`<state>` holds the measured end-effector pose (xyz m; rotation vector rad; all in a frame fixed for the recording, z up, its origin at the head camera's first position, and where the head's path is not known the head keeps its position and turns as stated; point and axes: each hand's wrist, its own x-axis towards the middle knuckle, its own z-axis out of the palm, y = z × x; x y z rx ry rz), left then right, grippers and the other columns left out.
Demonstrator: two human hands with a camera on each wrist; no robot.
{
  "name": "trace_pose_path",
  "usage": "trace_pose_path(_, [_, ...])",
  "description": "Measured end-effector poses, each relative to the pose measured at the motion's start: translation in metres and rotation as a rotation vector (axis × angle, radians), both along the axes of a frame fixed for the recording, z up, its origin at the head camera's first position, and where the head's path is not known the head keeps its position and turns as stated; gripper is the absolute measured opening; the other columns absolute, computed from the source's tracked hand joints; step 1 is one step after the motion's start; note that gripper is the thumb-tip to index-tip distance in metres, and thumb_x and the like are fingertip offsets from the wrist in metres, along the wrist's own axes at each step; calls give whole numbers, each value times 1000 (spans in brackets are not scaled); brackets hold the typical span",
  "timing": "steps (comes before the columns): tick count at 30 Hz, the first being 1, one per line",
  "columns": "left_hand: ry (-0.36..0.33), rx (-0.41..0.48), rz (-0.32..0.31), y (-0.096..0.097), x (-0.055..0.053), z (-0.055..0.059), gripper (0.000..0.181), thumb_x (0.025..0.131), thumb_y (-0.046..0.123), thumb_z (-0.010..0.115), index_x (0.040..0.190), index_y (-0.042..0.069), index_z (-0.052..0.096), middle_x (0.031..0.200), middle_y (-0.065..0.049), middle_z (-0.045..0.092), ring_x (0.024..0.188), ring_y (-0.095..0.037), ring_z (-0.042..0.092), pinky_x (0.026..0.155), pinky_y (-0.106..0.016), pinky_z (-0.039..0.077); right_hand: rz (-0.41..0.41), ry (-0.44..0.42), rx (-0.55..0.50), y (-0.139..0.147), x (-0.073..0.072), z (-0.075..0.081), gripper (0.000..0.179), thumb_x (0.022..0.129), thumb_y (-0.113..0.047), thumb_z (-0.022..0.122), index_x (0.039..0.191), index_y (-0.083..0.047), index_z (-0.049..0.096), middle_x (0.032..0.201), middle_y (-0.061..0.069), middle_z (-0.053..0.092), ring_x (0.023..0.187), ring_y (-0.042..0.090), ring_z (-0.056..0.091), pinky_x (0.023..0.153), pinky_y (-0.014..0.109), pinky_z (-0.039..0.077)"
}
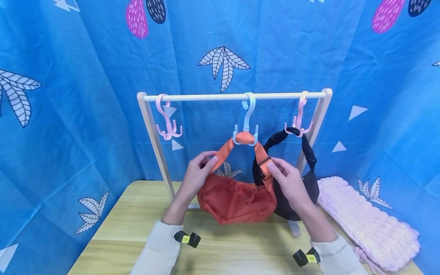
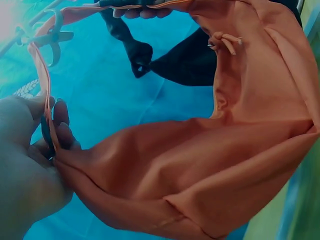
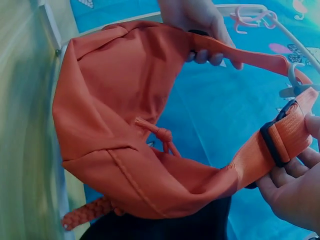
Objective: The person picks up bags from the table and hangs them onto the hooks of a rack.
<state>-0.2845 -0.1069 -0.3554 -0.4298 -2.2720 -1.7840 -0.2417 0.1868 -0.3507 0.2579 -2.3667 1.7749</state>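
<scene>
An orange-red shoulder bag [image 1: 237, 200] hangs at the middle of the rack, the top of its strap [image 1: 245, 137] lying over the prongs of a light blue hook [image 1: 249, 110]. My left hand [image 1: 199, 172] pinches the strap's left side between thumb and fingers, just above the bag body. On the other side my right hand [image 1: 287, 177] holds the strap near its black buckle [image 3: 272, 142], thumb in front and fingers behind. Below the hands the bag's zipped top sags, with a knotted cord pull [image 3: 162, 134] showing. Behind it, a black bag [image 1: 311, 187] is partly hidden.
A white rail [image 1: 206, 97] on wooden posts carries the hooks. At left hangs a bare pink hook [image 1: 167, 126]; the right pink hook [image 1: 300, 118] bears the black bag. A fluffy pale pink bag [image 1: 371, 225] lies on the wooden table [image 1: 137, 221], before a blue patterned curtain [image 1: 103, 76].
</scene>
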Motion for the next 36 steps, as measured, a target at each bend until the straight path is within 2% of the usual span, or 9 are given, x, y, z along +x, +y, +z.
trace_pose_path(6, [-14,56,17,-4,6,-12,34,100,38,69,130,21,71,96,-5,62,92,-21,58,76,-24,49,6,-61,-28,0,3,-8,57,107,-45,55,150,-9,53,139,18,63,123,16,60,118,40,47])
trace_pose_path(8, [-23,68,22,-5,8,-15,33,100,38,69,129,22,71,98,-5,63,93,-21,59,76,-24,50,9,-67,-37,0,4,-11,56,107,-44,55,149,-7,53,139,18,64,122,16,62,116,36,48])
trace_pose_path(12, [-43,73,29,-7,13,-18,33,101,40,68,128,23,71,108,-6,68,100,-21,60,80,-23,52,9,-67,-50,1,6,-15,53,107,-43,55,146,-6,56,135,19,66,113,10,65,102,17,51])
trace_pose_path(14, [-52,69,30,-7,15,-20,34,101,41,67,129,22,70,114,-7,70,103,-20,61,83,-22,53,12,-67,-52,1,7,-16,53,107,-43,55,146,-6,56,135,19,65,112,9,65,98,13,50])
trace_pose_path(18, [-49,53,32,-9,18,-24,36,102,40,65,132,19,69,121,-9,71,107,-18,63,88,-19,54,5,-77,-15,2,10,-21,57,105,-44,58,149,-8,53,141,16,63,122,15,62,104,19,53])
trace_pose_path(21, [-54,35,35,-12,21,-26,37,102,43,65,132,22,69,123,-6,71,109,-18,63,89,-19,54,-13,-77,23,2,14,-26,57,103,-43,63,149,-10,54,140,15,64,126,21,61,105,24,54])
trace_pose_path(27, [-61,28,19,-17,30,-28,38,101,45,66,133,25,67,123,-5,70,111,-21,63,90,-26,56,-22,-16,60,2,25,-36,45,99,-32,71,137,-9,63,125,15,71,109,7,68,93,13,54])
trace_pose_path(30, [-63,24,12,-18,34,-29,41,101,45,65,136,24,66,127,-4,70,114,-21,63,92,-26,57,-22,7,61,4,31,-38,44,98,-28,73,136,-7,64,123,17,71,103,0,68,90,11,54])
trace_pose_path(36, [-48,1,13,-23,38,-35,44,102,41,65,141,20,63,135,-4,69,121,-21,63,95,-21,54,-24,-32,70,6,41,-42,49,98,-29,74,141,-8,60,127,17,69,107,5,68,91,11,53])
